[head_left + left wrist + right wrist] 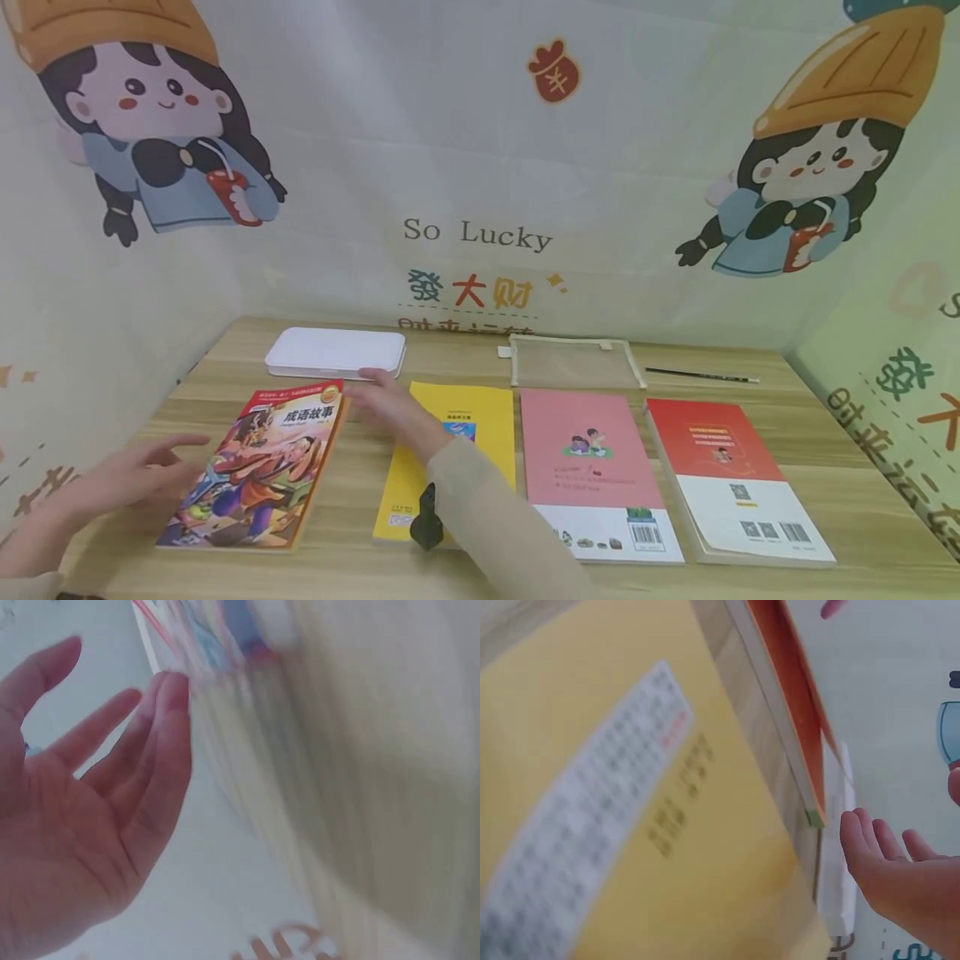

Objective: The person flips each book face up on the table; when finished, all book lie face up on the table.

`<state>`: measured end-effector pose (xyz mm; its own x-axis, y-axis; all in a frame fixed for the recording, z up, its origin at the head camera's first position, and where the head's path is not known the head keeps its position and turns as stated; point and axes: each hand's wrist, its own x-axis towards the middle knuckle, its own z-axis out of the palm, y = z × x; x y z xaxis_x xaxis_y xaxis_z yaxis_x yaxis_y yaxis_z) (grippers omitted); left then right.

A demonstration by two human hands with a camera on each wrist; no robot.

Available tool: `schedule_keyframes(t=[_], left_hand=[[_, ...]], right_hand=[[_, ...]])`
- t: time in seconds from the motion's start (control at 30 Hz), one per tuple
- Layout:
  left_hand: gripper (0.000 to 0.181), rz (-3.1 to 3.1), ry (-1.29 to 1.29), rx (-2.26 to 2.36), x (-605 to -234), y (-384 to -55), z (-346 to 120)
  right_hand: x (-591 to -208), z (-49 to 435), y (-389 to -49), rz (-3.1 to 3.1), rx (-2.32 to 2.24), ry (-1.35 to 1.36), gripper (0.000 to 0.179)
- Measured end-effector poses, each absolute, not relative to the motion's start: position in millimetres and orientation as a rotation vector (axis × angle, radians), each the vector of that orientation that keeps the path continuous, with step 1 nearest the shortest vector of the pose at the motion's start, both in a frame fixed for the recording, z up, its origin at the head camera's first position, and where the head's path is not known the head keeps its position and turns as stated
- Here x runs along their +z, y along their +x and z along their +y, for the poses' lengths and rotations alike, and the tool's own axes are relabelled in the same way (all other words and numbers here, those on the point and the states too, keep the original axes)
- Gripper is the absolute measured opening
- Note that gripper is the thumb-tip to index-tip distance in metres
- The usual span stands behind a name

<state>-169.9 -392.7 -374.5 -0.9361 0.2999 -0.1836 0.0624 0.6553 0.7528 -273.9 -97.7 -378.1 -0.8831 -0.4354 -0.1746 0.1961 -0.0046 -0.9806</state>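
Note:
A colourful picture-covered book, with a red band along its top, lies at the left of the table, slightly turned. Beside its left edge is my left hand, fingers extended and loosely spread. In the left wrist view those fingertips come right up to the blurred book. My right hand reaches to the book's upper right corner, its fingers nearly straight; the right wrist view shows them close by the book's orange-lined edge. Under the right forearm, partly hidden, lies a yellow book.
A pink book and a red-and-white book lie to the right. Along the back are a white case, a mesh zip pouch and a dark pencil. Printed cloth hangs behind and at both sides.

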Motion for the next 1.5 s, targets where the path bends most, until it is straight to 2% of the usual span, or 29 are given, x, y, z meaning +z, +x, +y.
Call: schedule_keyframes(t=[0.23,0.73,1.03,1.5], left_hand=[[0.048,2.765,0.437,1.178,-360,-178,-344],[0.039,2.63,0.685,1.283,-366,-178,-267],[0.039,2.592,0.6,1.336,-372,-173,-241],[0.044,2.506,0.507,1.325,-381,-161,-212]], right_hand=[[-361,-76,-275,2.018,-1.814,-0.326,0.035],[-365,-25,-275,2.18,-1.572,-0.529,0.032],[-371,6,-272,2.225,-1.501,-0.505,0.032],[-379,54,-287,2.368,-1.437,-0.407,0.035]])
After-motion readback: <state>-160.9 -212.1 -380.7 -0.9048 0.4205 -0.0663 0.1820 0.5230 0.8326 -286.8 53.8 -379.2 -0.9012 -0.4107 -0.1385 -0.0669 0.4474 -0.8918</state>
